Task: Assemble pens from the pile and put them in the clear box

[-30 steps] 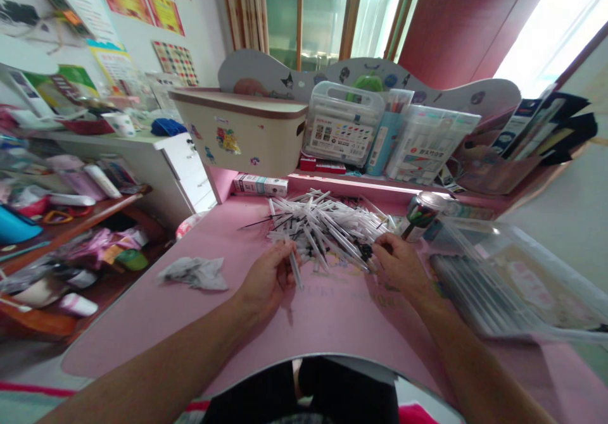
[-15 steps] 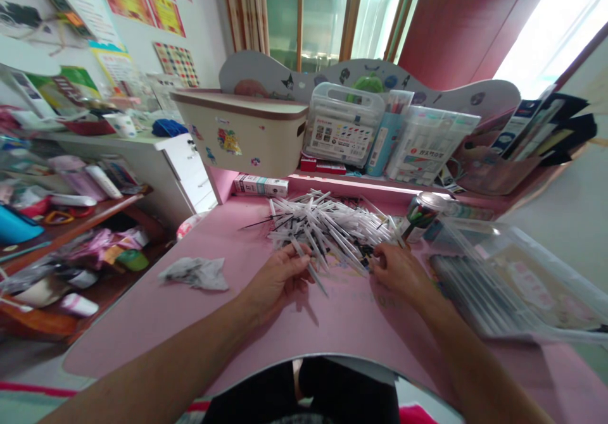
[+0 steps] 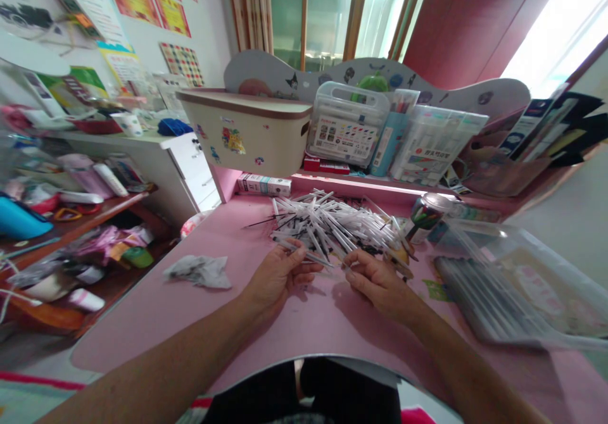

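Observation:
My left hand (image 3: 278,275) is closed in a pinch on a slim, pale pen barrel (image 3: 317,259), whose far end points right. Close to that end, my right hand (image 3: 377,280) has its thumb and fingers pinched together; what they hold is too small to make out. Just beyond both hands lies a loose heap of white pen barrels (image 3: 327,218) mixed with thin dark refills and small black parts. To the right of the heap, a clear plastic case (image 3: 479,297) with its lid raised contains a row of greyish pens.
A crumpled tissue (image 3: 202,271) lies left on the pink desk (image 3: 156,323). A can (image 3: 425,215) stands behind my right hand. Along the shelf are a lidded beige bin (image 3: 266,139), a marker case (image 3: 349,126) and a pen holder (image 3: 503,164). A narrow box (image 3: 263,185) sits below the bin.
My right hand has come left and nearer from the heap's right edge, toward the barrel's end. The barrel in my left hand has turned from steeply slanted to flatter.

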### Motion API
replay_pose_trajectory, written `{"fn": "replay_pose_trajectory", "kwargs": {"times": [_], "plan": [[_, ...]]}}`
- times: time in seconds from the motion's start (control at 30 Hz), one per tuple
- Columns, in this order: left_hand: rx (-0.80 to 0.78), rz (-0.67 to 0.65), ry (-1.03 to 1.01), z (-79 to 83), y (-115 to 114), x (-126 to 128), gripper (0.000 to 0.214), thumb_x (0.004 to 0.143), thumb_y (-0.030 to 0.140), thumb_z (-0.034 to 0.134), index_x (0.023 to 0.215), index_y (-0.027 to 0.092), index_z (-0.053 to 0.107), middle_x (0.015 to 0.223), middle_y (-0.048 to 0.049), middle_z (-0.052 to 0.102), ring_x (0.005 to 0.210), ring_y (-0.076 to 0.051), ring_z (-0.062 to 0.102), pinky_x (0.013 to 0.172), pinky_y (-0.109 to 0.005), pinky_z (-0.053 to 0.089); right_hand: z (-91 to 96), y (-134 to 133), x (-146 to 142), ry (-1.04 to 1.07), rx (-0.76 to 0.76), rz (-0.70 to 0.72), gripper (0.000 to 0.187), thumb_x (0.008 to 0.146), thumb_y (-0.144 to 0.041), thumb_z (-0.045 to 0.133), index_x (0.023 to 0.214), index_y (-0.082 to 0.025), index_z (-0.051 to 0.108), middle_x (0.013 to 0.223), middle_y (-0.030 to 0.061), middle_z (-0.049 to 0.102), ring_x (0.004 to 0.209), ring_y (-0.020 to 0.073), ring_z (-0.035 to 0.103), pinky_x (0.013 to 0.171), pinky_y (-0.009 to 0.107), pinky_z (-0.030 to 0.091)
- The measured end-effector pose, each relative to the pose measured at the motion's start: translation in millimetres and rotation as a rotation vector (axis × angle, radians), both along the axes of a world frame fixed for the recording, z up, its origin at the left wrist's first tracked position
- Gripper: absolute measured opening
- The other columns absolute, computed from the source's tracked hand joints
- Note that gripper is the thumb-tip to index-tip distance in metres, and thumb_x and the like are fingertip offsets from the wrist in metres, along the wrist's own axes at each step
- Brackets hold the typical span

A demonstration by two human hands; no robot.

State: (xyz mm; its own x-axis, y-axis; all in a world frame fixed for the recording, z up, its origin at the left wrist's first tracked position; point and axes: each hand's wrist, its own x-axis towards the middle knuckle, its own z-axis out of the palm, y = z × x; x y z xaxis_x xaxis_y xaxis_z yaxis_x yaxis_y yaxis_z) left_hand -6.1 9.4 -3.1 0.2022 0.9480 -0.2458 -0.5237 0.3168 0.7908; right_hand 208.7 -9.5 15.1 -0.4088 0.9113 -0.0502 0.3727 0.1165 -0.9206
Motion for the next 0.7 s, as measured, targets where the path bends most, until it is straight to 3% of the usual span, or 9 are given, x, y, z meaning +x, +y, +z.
{"fn": "replay_pose_trajectory", "kwargs": {"times": [0.17, 0.27, 0.7], "plan": [[0.024, -0.017, 0.008, -1.0, -1.5, 1.1, 0.029, 0.080, 0.022, 0.074, 0.091, 0.020, 0.048, 0.081, -0.0050, 0.075, 0.067, -0.017, 0.075, 0.053, -0.020, 0.059, 2.1, -0.3, -5.9, -0.003, 0.095, -0.002, 0.017, 0.091, -0.028, 0.051, 0.104, -0.020, 0.057, 0.091, 0.0021, 0.061, 0.078, 0.0140, 0.053, 0.072, 0.025, 0.042], [0.022, -0.013, 0.006, -2.0, -1.3, 1.2, 0.028, 0.081, 0.023, 0.074, 0.091, 0.020, 0.048, 0.081, -0.0051, 0.076, 0.068, -0.017, 0.075, 0.053, -0.020, 0.059, 1.1, 0.5, -5.6, 0.003, 0.099, -0.001, 0.016, 0.090, -0.030, 0.051, 0.103, -0.021, 0.058, 0.092, 0.0026, 0.063, 0.086, 0.0168, 0.056, 0.078, 0.028, 0.043], [0.018, 0.010, 0.002, -0.7, -0.2, 0.5, 0.014, 0.085, 0.018, 0.067, 0.094, 0.018, 0.055, 0.078, -0.0040, 0.074, 0.069, -0.018, 0.075, 0.053, -0.020, 0.058, -0.3, -0.1, -5.3, -0.028, 0.096, -0.014, 0.017, 0.090, -0.026, 0.051, 0.102, -0.020, 0.060, 0.085, 0.0019, 0.061, 0.079, 0.0156, 0.055, 0.074, 0.027, 0.042]]}}
